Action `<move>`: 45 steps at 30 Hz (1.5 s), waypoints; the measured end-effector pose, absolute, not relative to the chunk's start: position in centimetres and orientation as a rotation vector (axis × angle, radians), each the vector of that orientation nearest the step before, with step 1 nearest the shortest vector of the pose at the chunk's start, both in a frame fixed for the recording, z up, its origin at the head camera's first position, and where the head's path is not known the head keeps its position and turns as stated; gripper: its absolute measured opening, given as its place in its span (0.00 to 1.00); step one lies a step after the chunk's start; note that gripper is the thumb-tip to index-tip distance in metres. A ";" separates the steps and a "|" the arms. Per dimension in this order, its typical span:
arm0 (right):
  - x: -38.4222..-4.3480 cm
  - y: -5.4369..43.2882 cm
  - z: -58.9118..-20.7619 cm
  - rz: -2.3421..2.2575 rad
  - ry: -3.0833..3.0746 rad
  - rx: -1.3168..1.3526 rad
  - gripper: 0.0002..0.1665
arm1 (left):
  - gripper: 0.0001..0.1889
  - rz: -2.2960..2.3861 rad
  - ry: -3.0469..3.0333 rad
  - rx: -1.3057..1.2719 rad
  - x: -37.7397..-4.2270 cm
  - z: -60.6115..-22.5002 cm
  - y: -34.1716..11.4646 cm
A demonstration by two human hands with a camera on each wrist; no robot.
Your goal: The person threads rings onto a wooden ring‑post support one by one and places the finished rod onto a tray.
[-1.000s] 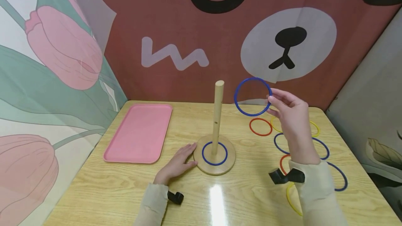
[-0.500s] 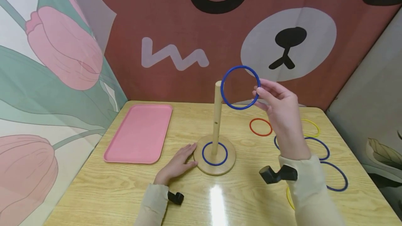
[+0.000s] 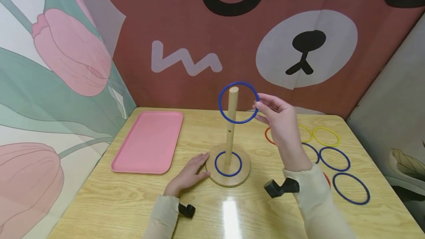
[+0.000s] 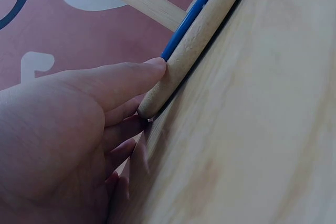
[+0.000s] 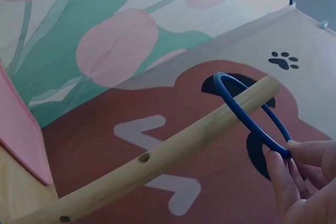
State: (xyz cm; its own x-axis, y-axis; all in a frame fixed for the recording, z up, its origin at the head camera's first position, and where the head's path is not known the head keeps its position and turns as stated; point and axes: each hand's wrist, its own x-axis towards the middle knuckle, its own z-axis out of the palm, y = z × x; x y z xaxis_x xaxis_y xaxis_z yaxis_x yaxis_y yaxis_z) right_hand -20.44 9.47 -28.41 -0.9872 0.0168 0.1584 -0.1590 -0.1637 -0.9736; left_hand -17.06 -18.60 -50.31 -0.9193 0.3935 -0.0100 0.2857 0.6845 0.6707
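A held blue ring (image 3: 220, 102) is now being kept round the upper end of the wooden peg (image 3: 232, 108); a second ago it was being carried through the air to the right of it, and half a second ago the peg's top was only just being overlapped by its edge in the head view. In the right wrist view, the peg's tip is being encircled, and the ring is being held tilted rather than level. Its right side is being pinched between the thumb and fingers of the right hand (image 3: 277, 115), so no release is yet being made. The left hand (image 3: 189, 172) is being left where it was, its fingers being kept extended and thumb apart, while the edge of the round base (image 3: 228, 182) is being touched, presumably so that the stand is being steadied. A lower blue ring (image 3: 229, 175) is being borne by the base, around the peg's foot. For the stacking, the threading is seemingly being achieved, while the lowering and letting go are being left to do; a catch against the peg is probably being risked while the tilt is being kept.
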 end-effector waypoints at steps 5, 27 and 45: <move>-20.9 9.6 -30.3 2.247 -2.111 0.148 0.19 | 0.37 1.054 2.738 0.551 -17.1 -50.4 -18.7; -22.7 9.9 -39.0 2.037 -2.616 0.178 0.20 | 0.37 1.037 2.755 0.555 -17.0 -50.3 -18.7; -23.0 9.0 -44.6 1.728 -2.833 0.195 0.12 | 0.37 1.039 2.763 0.561 -17.1 -50.5 -18.7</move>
